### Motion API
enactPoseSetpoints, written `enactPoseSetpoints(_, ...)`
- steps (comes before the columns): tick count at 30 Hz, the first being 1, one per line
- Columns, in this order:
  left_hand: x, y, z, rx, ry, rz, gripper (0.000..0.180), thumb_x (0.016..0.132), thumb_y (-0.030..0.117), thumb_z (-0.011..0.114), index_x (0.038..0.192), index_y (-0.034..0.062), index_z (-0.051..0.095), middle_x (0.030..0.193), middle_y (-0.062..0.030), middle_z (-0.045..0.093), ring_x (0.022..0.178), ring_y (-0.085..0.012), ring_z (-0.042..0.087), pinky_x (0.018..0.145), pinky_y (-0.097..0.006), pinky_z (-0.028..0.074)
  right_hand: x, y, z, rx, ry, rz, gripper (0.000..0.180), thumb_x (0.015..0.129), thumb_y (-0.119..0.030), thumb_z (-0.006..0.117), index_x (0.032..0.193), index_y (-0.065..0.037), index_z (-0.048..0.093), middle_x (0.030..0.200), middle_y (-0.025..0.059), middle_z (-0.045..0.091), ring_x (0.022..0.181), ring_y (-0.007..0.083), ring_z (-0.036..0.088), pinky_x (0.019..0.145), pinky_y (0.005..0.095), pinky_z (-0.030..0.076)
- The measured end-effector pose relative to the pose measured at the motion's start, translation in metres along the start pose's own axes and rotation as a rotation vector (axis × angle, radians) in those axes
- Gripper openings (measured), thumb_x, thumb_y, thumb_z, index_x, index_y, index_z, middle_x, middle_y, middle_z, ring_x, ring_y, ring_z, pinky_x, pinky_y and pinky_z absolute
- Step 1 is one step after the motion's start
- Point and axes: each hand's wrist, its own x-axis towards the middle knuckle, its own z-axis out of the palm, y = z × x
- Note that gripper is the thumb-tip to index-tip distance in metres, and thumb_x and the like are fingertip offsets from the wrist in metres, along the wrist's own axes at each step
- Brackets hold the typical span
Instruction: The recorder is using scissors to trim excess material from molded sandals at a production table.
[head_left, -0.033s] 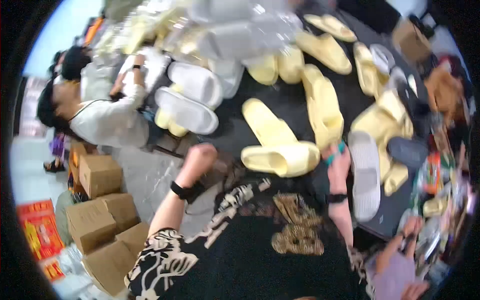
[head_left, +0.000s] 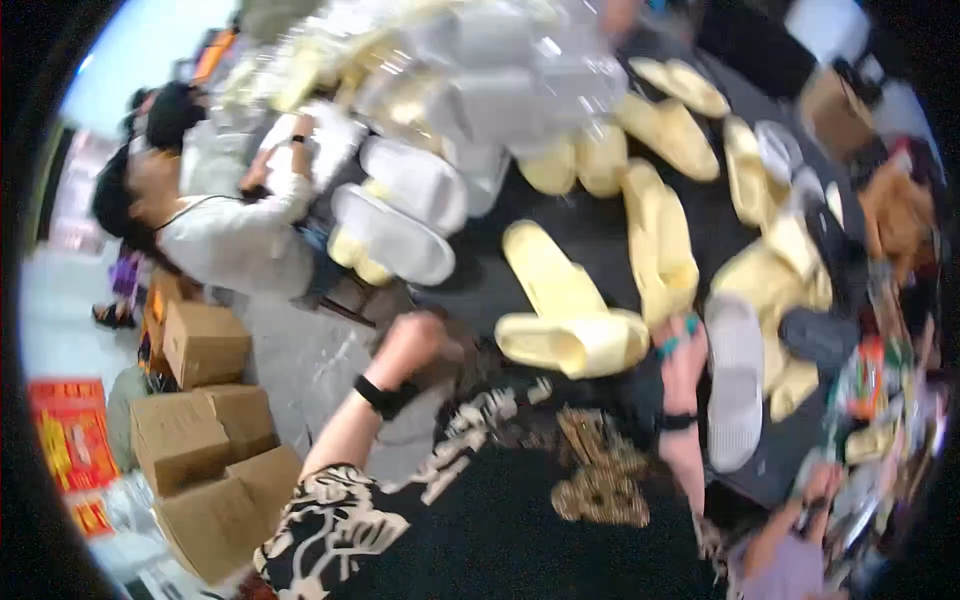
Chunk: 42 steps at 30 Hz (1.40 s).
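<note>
My left hand (head_left: pixel 412 345) is by the table's near edge, left of the slippers. It is blurred and looks curled into a fist; whatever may be in it is hidden. My right hand (head_left: pixel 683 355) lies at the near end of a pale yellow slipper (head_left: pixel 661 245), its fingers closed around a small teal thing (head_left: pixel 690 323). Just left of it, one yellow slipper (head_left: pixel 572 342) lies crosswise, touching the near end of another yellow slipper (head_left: pixel 550 270). A white slipper (head_left: pixel 735 385) with a ribbed sole is immediately right of my right hand.
Wrapped slippers (head_left: pixel 490 80) are heaped at the far side of the dark table (head_left: pixel 480 255). White slippers (head_left: pixel 400 240) lie at the left, near a person in a white top (head_left: pixel 235 250). Cardboard boxes (head_left: pixel 205 440) stand lower left. Another person's lilac sleeve (head_left: pixel 780 560) shows lower right.
The whole view has shifted, so everything sits slightly lower and further right in the picture. The slippers keep their places, and my right hand stays by the same yellow slipper.
</note>
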Motion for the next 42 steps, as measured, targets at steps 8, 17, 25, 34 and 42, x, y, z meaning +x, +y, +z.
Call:
enactPoseSetpoints(8, 0.011, 0.056, 0.028, -0.26, -0.007, -0.254, 0.032, 0.078, 0.025, 0.061, 0.103, 0.0038, 0.059, 0.099, -0.0182, 0.056, 0.094, -0.0371, 0.055, 0.077, -0.046, 0.047, -0.003, 0.015, 0.003, 0.087, 0.009, -0.065, 0.023, 0.084, -0.013, 0.061, 0.101, -0.004, 0.049, 0.086, 0.0065, 0.058, 0.061, 0.0134, 0.053, 0.047, 0.0261, 0.043)
enactPoseSetpoints(17, 0.055, 0.055, 0.076, -0.624, -0.238, -0.233, 0.023, 0.073, 0.023, 0.057, 0.081, 0.0016, 0.058, 0.077, -0.0187, 0.062, 0.076, -0.0371, 0.06, 0.066, -0.042, 0.047, 0.004, 0.009, 0.001, 0.125, 0.126, -0.038, 0.022, 0.085, -0.013, 0.058, 0.103, -0.006, 0.047, 0.09, 0.0056, 0.057, 0.068, 0.0153, 0.056, 0.046, 0.0257, 0.041)
enactPoseSetpoints(25, 0.061, 0.087, -0.017, -1.067, -0.275, -0.354, 0.03, 0.082, 0.025, 0.059, 0.096, -0.0019, 0.057, 0.08, -0.011, 0.06, 0.068, -0.0174, 0.058, 0.058, -0.033, 0.047, -0.022, -0.022, 0.003, 0.089, 0.115, -0.064, 0.02, 0.083, -0.017, 0.058, 0.102, -0.01, 0.054, 0.081, 0.0019, 0.059, 0.062, 0.0095, 0.055, 0.04, 0.0214, 0.037)
enactPoseSetpoints(34, 0.074, 0.097, -0.023, -1.731, -0.01, -0.443, 0.037, 0.083, 0.009, 0.059, 0.112, -0.0047, 0.04, 0.105, -0.012, 0.051, 0.092, -0.0191, 0.058, 0.076, -0.031, 0.054, -0.028, -0.041, -0.01, -0.055, 0.038, -0.176, 0.022, 0.086, -0.018, 0.057, 0.106, -0.011, 0.054, 0.082, -0.0004, 0.057, 0.06, 0.0085, 0.053, 0.044, 0.0201, 0.036)
enactPoseSetpoints(42, 0.088, 0.127, -0.043, -1.796, 0.103, -0.246, 0.054, 0.082, 0.008, 0.061, 0.124, -0.0046, 0.029, 0.116, -0.0124, 0.046, 0.102, -0.0186, 0.054, 0.086, -0.033, 0.051, -0.07, -0.077, 0.04, 0.011, -0.149, -0.095, 0.028, 0.082, -0.005, 0.054, 0.11, -0.004, 0.048, 0.09, 0.0046, 0.056, 0.062, 0.0121, 0.055, 0.039, 0.0226, 0.04)
